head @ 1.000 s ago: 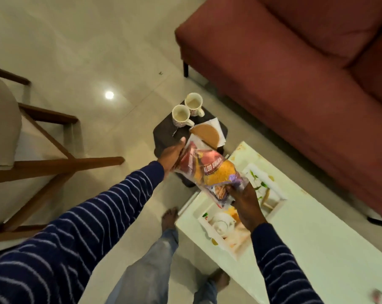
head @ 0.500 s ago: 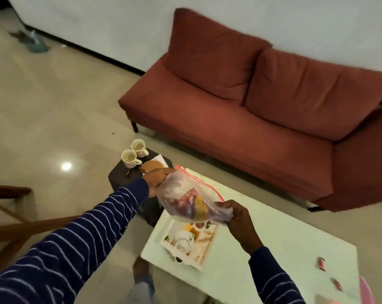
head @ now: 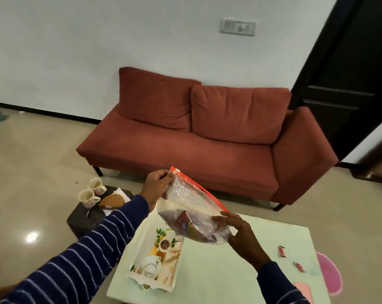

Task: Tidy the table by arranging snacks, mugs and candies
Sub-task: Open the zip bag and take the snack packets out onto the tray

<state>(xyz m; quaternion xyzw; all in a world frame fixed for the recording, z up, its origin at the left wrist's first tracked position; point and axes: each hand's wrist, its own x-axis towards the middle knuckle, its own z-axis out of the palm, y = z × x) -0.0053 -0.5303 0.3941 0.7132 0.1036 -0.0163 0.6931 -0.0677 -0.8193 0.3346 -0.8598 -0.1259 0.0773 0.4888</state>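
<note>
Clear plastic zip bag (head: pixel 192 207) with red seal, centre frame above white table (head: pixel 240 270): holds snack packets (head: pixel 191 227), labels unreadable. Left hand (head: pixel 157 186) pinches upper corner; right hand (head: pixel 238 233) grips lower end. Printed tray (head: pixel 157 262) below, nothing in it. Two mugs (head: pixel 91 191) on dark stool (head: pixel 84 218), left; contents unclear. Two red candies (head: pixel 291 258) at right. Pink object (head: pixel 328 275) cut off at edge.

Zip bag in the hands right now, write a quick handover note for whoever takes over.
Left hand pinches the zip bag at its red seal corner; right hand grips the lower end.
Snack packets sit inside the bag, held above the tray on the white table.
Two mugs stand on the dark stool.
Two candies lie on the table's right side.
Left: set the bag down, fetch mugs, gather candies.
</note>
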